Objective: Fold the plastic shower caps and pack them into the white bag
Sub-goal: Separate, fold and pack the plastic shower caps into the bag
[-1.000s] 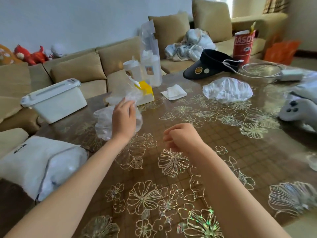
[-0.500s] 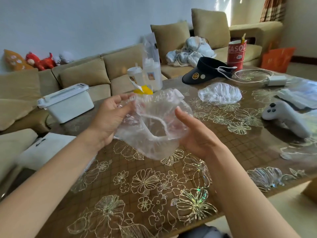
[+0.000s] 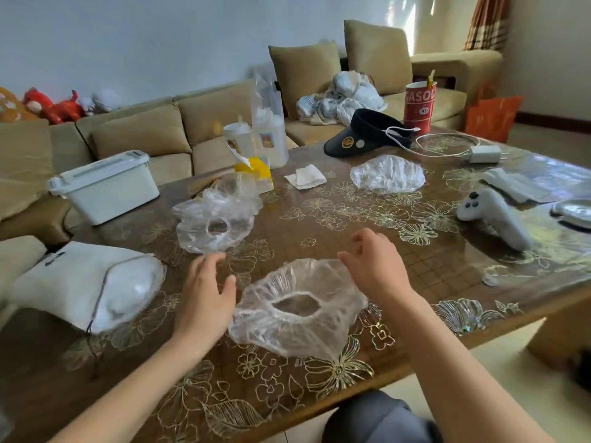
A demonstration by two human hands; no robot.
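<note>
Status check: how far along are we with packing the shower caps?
Done: the white bag lies open with clear plastic already inside. In hand: one unfolded cap lies flat between the left hand and right hand. Left: fold it, plus the middle cap and the far cap, both unfolded.

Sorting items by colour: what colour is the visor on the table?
The visor is black; head view.

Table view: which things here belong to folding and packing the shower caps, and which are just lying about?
Job: nearest shower cap, left shower cap, far shower cap, white bag.
Lying about: visor, controller, charger, red cup, white box, tissue.
</note>
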